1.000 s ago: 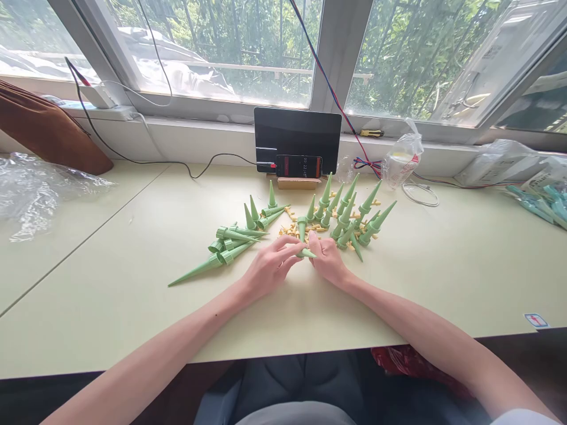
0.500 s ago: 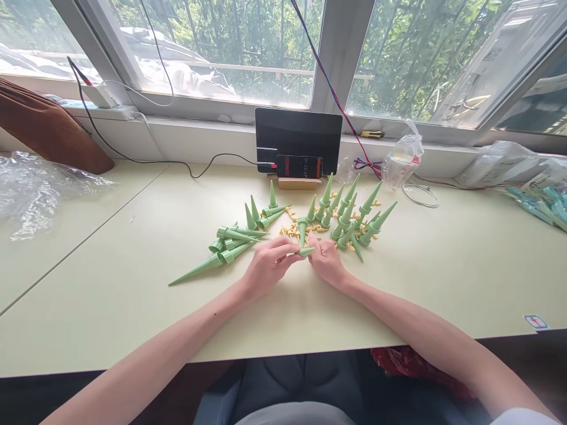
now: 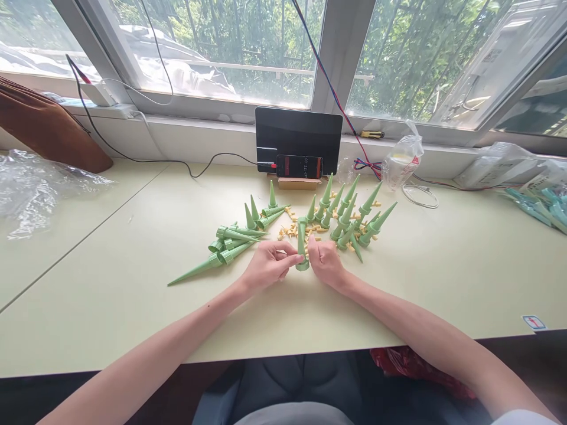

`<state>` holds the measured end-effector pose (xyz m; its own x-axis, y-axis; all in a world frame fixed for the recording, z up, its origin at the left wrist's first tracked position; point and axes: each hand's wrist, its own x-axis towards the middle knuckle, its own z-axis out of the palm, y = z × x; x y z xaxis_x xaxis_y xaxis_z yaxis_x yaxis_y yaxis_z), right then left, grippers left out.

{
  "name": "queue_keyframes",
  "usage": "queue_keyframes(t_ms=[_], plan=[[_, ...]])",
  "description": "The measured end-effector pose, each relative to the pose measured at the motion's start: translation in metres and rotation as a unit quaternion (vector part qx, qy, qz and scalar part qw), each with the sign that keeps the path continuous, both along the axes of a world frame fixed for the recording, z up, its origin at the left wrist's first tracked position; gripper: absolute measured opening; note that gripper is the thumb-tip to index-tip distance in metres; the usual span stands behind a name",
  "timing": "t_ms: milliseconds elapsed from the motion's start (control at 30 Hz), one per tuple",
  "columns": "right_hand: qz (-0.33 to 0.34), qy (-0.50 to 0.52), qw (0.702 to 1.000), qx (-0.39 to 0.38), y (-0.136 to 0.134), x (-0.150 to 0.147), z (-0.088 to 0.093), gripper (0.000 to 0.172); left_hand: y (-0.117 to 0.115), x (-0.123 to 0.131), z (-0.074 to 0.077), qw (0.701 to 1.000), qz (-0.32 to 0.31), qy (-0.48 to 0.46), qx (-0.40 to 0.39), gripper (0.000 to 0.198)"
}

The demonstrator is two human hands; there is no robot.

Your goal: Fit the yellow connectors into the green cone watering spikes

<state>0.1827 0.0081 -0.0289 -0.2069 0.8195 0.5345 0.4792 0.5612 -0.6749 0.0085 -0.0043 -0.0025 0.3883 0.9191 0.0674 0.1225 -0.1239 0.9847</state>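
My left hand point(image 3: 271, 261) pinches a green plastic plant watering spike point(image 3: 302, 265) between thumb and fingers, its wide collar end toward me. Beyond it, in line, shows the collar of another green spike point(image 3: 302, 221); where the two meet is hard to make out. Close by on the right, my right hand point(image 3: 326, 260) is curled into a fist with the thumb on top, and what it holds, if anything, is hidden. Small yellow valve pieces point(image 3: 290, 231) lie in a loose heap just past my hands.
Several green spikes point(image 3: 239, 243) lie or stand to the left. More spikes fitted with yellow valves point(image 3: 348, 212) stand to the right. Behind are a phone point(image 3: 299, 167) on a cardboard stand, a dark screen point(image 3: 297, 133), a plastic bag point(image 3: 403, 159) and cables point(image 3: 367, 165).
The spike in my left hand has turned from lying sideways, with its point to the right, to having its collar toward me. My right hand has hardly moved.
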Motion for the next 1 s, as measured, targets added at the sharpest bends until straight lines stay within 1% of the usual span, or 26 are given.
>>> queue_keyframes(t_ms=[100, 200, 267, 300, 433, 600, 700, 867, 967, 1000], plan=[[0.018, -0.036, 0.997, 0.060, 0.000, 0.003, -0.001, 0.052, 0.004, -0.003, 0.000, 0.992, -0.048, -0.035, -0.109, 0.035], [0.029, -0.077, 0.989, 0.120, 0.001, 0.007, -0.001, 0.054, 0.007, -0.005, 0.000, 0.971, -0.098, -0.080, -0.203, 0.039], [0.028, -0.101, 0.984, 0.147, 0.001, 0.009, -0.001, 0.057, 0.008, -0.005, 0.001, 0.960, -0.118, -0.090, -0.237, 0.040], [0.026, -0.109, 0.981, 0.156, 0.002, 0.010, 0.000, 0.058, 0.007, -0.005, 0.002, 0.958, -0.121, -0.092, -0.241, 0.039], [0.030, -0.108, 0.978, 0.178, 0.004, 0.011, 0.001, 0.059, 0.005, -0.005, 0.005, 0.968, -0.121, -0.094, -0.198, 0.032], [0.024, -0.092, 0.974, 0.206, 0.003, 0.010, 0.003, 0.059, 0.003, -0.005, 0.011, 0.978, -0.161, -0.057, -0.124, 0.029], [0.032, -0.079, 0.975, 0.205, 0.002, 0.009, 0.003, 0.060, 0.003, -0.005, 0.014, 0.980, -0.170, -0.038, -0.091, 0.026], [0.022, -0.060, 0.983, 0.172, 0.001, 0.005, 0.004, 0.060, 0.000, -0.002, 0.012, 0.990, -0.142, 0.008, -0.022, 0.025], [0.024, -0.034, 0.993, 0.112, 0.000, 0.003, 0.004, 0.057, -0.001, 0.001, 0.008, 0.993, -0.102, 0.035, 0.041, 0.018], [0.022, -0.022, 0.996, 0.087, 0.000, 0.003, 0.004, 0.056, -0.002, 0.002, 0.006, 0.993, -0.078, 0.043, 0.081, 0.014]])
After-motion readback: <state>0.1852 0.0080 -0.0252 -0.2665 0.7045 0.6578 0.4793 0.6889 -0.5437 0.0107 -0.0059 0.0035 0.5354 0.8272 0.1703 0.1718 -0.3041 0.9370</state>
